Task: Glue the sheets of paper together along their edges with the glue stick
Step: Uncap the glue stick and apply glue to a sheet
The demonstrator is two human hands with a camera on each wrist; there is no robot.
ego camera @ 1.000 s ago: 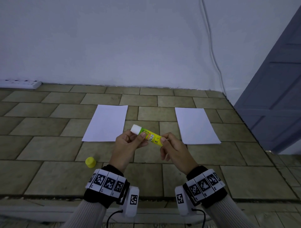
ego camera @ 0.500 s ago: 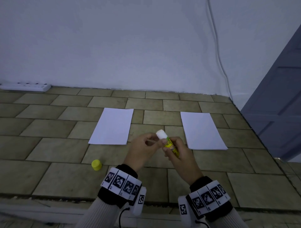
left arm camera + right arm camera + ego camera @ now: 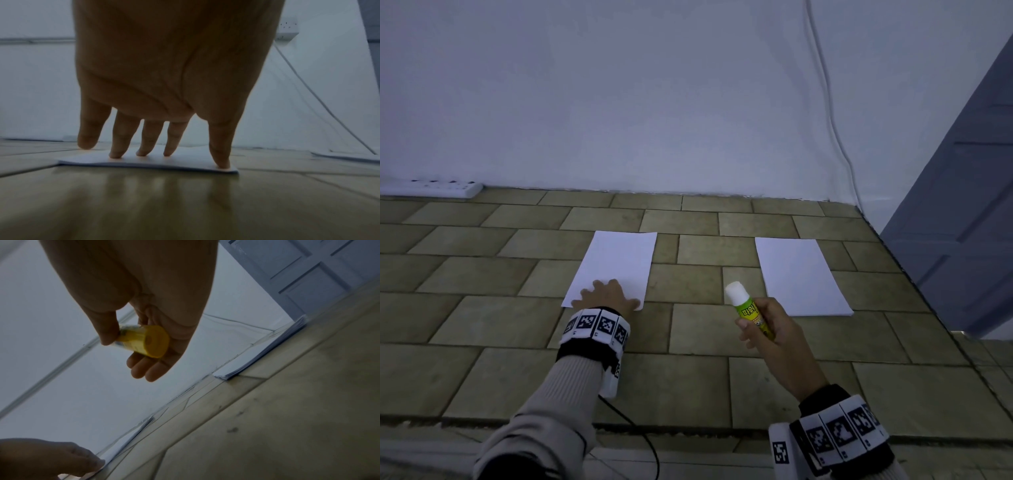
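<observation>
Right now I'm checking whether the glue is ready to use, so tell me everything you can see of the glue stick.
The glue stick is a small tube with a yellow-green printed label, a yellow base and no cap on it. Its white glue end is pushed out and points up and away from the person. The right hand grips its lower half, thumb on one side and fingers curled round the other. It is held in the air above the tiled floor, touching neither sheet of paper.

Glue stick (image 3: 750, 313): uncapped, white tip up, tilted, off the floor.
Left sheet (image 3: 619, 263): white, flat on floor.
Right sheet (image 3: 799, 274): white, flat, well apart.
</observation>
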